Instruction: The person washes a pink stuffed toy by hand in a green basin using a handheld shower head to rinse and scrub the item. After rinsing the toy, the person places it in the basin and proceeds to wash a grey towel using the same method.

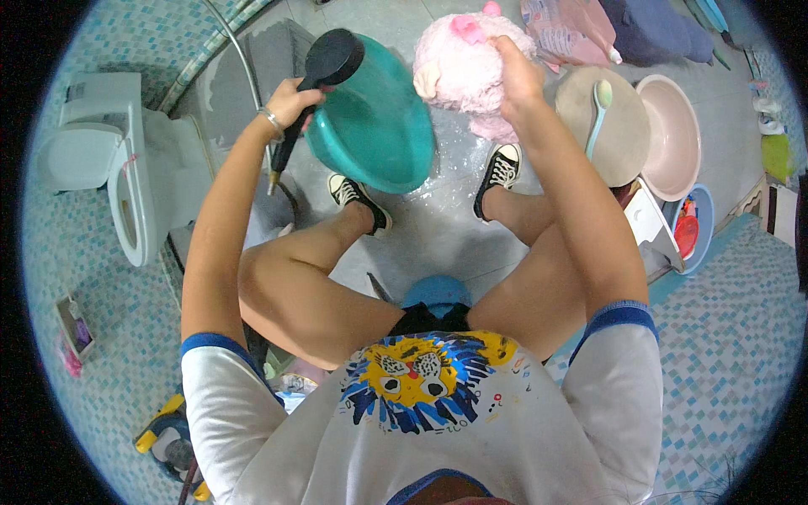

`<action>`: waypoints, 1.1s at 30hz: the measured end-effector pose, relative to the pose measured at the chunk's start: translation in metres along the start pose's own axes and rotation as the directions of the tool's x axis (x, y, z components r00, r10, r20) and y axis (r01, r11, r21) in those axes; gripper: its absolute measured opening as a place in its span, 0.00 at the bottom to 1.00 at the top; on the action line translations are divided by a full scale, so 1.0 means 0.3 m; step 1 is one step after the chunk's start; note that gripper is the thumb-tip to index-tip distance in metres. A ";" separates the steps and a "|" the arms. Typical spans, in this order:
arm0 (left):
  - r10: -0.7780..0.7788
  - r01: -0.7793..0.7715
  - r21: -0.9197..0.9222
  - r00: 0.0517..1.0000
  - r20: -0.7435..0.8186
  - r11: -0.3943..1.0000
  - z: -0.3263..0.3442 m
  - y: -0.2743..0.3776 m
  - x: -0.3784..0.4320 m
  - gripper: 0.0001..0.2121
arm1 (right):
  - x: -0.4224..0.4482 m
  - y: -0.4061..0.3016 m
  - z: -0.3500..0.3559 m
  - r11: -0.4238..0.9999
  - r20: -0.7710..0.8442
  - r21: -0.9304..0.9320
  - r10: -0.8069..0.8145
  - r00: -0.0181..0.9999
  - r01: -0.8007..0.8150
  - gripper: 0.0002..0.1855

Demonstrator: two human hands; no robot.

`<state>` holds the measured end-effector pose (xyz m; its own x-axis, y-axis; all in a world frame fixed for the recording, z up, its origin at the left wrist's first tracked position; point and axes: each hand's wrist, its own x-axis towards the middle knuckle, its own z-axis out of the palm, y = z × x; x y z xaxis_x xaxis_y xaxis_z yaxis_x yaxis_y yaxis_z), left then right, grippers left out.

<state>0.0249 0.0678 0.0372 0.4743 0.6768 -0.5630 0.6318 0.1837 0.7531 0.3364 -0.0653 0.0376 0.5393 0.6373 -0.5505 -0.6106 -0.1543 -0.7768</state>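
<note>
My left hand [294,108] grips the handle of a black shower head [336,57], which is joined to a metal hose [243,60]. Behind and below the shower head, a teal plastic basin [385,129] stands tilted on the wet floor, its bottom partly seen. To the right of the basin, my right hand [520,79] holds a fluffy pink plush toy [457,69] up by its side. A pink patch and a cream-coloured part show on the plush; its far side is hidden. Whether water leaves the shower head cannot be made out.
A round beige lid or stool top [596,129] carries a pale scrub brush [600,110]. Beside it stand a pink basin [675,139] and a blue basin [697,243] with red things inside. A white toilet [136,183] is at left; a pink bag [565,28] lies at the back.
</note>
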 end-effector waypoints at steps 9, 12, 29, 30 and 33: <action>-0.080 0.069 0.175 0.995 0.057 0.982 -0.069 -0.117 0.068 0.16 | 0.069 0.247 0.109 0.989 0.104 0.132 0.050 0.993 -0.063 0.25; -0.096 0.116 0.612 0.993 -0.066 0.782 -0.041 -0.110 0.064 0.24 | 0.114 0.393 0.084 0.968 0.156 0.184 0.143 0.977 -0.171 0.25; -0.213 0.063 0.590 0.959 0.188 0.805 -0.026 -0.338 0.131 0.16 | 0.189 0.574 0.003 0.328 0.105 -0.945 0.290 0.951 0.004 0.30; -0.208 0.057 0.551 0.954 0.215 0.832 -0.031 -0.332 0.134 0.16 | 0.190 0.574 0.001 0.251 0.122 -0.967 0.286 0.950 0.048 0.29; -0.118 0.019 0.323 0.949 0.292 0.946 0.006 -0.337 0.157 0.17 | 0.221 0.591 -0.003 0.059 0.174 -0.985 0.249 0.953 0.164 0.28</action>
<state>-0.0156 0.0798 -0.0661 0.5542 0.4127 -0.7229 0.8047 -0.0435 0.5921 0.2645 -0.0511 -0.1367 0.2608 0.6999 -0.6649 0.6234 -0.6480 -0.4376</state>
